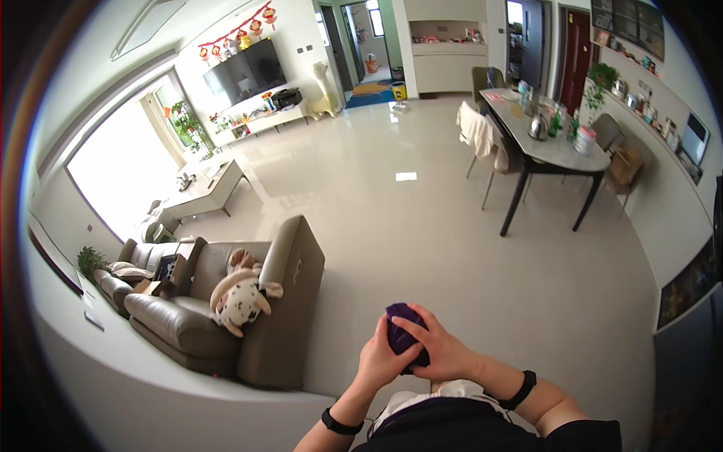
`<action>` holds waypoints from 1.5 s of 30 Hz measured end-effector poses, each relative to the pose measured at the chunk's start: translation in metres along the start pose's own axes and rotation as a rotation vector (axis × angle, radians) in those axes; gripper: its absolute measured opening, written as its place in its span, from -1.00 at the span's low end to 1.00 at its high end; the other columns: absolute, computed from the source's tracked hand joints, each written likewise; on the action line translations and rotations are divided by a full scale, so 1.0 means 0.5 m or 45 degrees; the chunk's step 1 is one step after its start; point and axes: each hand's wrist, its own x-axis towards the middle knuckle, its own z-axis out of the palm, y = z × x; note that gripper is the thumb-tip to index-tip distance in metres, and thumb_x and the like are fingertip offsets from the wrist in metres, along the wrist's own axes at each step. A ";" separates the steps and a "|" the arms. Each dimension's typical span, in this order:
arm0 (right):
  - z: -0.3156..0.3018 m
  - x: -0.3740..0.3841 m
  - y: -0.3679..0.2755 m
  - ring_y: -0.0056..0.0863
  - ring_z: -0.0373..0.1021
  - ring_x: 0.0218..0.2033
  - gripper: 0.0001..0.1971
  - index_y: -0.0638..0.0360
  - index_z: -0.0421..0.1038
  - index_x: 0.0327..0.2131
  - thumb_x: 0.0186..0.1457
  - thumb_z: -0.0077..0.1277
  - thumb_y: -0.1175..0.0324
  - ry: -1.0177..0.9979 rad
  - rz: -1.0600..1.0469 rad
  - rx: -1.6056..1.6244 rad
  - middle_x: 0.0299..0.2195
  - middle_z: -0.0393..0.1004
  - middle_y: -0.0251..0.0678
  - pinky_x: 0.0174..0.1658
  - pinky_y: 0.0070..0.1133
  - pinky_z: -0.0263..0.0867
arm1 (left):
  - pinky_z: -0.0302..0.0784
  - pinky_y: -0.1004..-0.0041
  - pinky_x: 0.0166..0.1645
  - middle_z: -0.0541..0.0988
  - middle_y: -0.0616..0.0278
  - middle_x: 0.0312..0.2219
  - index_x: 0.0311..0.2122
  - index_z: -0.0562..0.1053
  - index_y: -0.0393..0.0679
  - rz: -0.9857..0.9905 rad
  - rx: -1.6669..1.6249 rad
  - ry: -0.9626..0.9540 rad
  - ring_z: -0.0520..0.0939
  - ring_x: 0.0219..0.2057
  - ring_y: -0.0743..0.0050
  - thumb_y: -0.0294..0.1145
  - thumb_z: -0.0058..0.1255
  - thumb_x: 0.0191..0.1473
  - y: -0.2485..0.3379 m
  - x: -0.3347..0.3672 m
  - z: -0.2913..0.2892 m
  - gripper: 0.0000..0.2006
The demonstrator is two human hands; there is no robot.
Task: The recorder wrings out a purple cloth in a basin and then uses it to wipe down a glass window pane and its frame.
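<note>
A dark purple bundle (402, 339), which looks like soft folded cloth, is between my two hands in front of my body. My left hand (379, 359) wraps its left side, with the thumb pressed across the front. From the right, my right hand (446, 351) closes over it, the fingers reaching across its top and the thumb lying lower down. The palms hide much of the bundle, so I cannot tell its exact kind. Each arm has a black band on it.
A grey-brown sofa (282, 316) with a spotted plush toy (241, 301) stands to my left. At right is a dining table (561, 139) holding a kettle (538, 126) and bottles, with chairs (486, 135) around it. A low coffee table (207, 192) stands farther off.
</note>
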 end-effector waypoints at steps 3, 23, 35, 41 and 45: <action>-0.065 0.138 0.108 0.12 0.10 0.24 -0.05 -0.14 0.11 0.30 -0.25 0.31 0.35 -0.057 -0.061 0.018 0.29 -0.04 0.06 0.23 -0.17 0.20 | 0.61 0.25 -0.06 0.56 -0.15 -0.09 0.24 0.13 -0.31 -0.012 -0.093 -0.043 0.66 -0.11 -0.02 -0.03 0.39 -0.20 -0.022 0.159 -0.014 -0.02; -0.326 0.952 0.656 0.08 0.14 0.23 -0.09 -0.13 0.13 0.29 -0.26 0.16 0.51 0.008 0.187 0.021 0.26 0.02 0.03 0.22 -0.27 0.26 | 0.64 0.26 -0.12 0.59 -0.05 -0.18 0.19 0.18 -0.26 0.005 -0.227 -0.193 0.68 -0.16 0.07 -0.10 0.45 -0.26 -0.088 1.219 -0.139 -0.05; -0.549 1.494 1.078 0.04 0.13 0.24 -0.08 -0.07 0.10 0.30 -0.24 0.19 0.52 -0.164 0.088 0.041 0.27 0.00 0.00 0.22 -0.27 0.27 | 0.64 0.28 -0.14 0.58 -0.04 -0.16 0.13 0.23 -0.23 0.027 -0.207 -0.072 0.68 -0.17 0.09 -0.14 0.46 -0.25 -0.113 1.886 -0.176 -0.14; -0.625 1.778 1.259 0.03 0.08 0.28 -0.03 -0.11 0.09 0.31 -0.28 0.18 0.57 -0.274 0.086 0.054 0.29 -0.04 -0.04 0.24 -0.28 0.26 | 0.63 0.29 -0.11 0.58 -0.07 -0.15 0.14 0.21 -0.28 -0.120 -0.175 0.003 0.68 -0.15 0.08 -0.13 0.46 -0.24 -0.139 2.203 -0.225 -0.12; -0.659 1.974 1.404 0.01 0.09 0.28 -0.05 -0.11 0.08 0.31 -0.25 0.19 0.56 -0.375 0.105 0.060 0.30 -0.05 -0.05 0.24 -0.29 0.26 | 0.63 0.28 -0.12 0.58 -0.06 -0.16 0.14 0.21 -0.28 -0.073 -0.220 0.017 0.68 -0.15 0.08 -0.12 0.45 -0.24 -0.194 2.434 -0.257 -0.11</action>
